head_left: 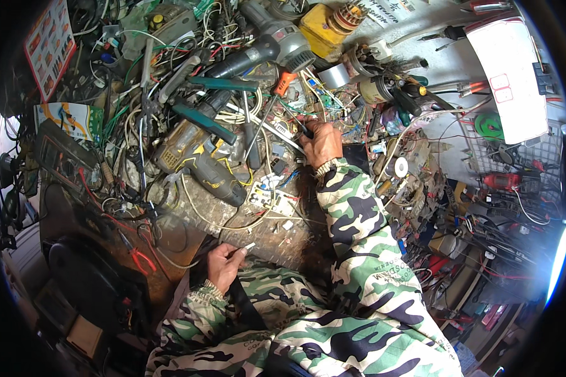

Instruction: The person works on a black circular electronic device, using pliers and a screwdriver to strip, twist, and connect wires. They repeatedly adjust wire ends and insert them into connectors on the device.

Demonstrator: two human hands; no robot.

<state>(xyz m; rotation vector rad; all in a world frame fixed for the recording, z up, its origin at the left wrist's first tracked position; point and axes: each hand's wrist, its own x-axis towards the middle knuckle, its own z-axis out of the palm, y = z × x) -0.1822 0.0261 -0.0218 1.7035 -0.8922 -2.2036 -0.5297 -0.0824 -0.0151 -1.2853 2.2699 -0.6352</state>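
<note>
Near the bench's front edge, my left hand (225,267) is closed in a pinch on a small white piece (250,246), which sticks out past the fingertips. Farther forward, my right hand (324,144) reaches over the cluttered bench with its fingers curled round a thin dark tool (305,130); its exact kind is partly hidden. Just left of that hand lie a white strip (283,135) and a screwdriver with an orange handle (285,83). Between the hands sit a small white board (271,200) and blue and white wire bits.
A yellow-black power drill (207,169), green-handled cutters (204,122) and a heat gun (273,41) crowd the left and back. Red-handled pliers (138,254) and a multimeter (69,157) lie at the left. A solder spool (397,166) stands right of my right arm.
</note>
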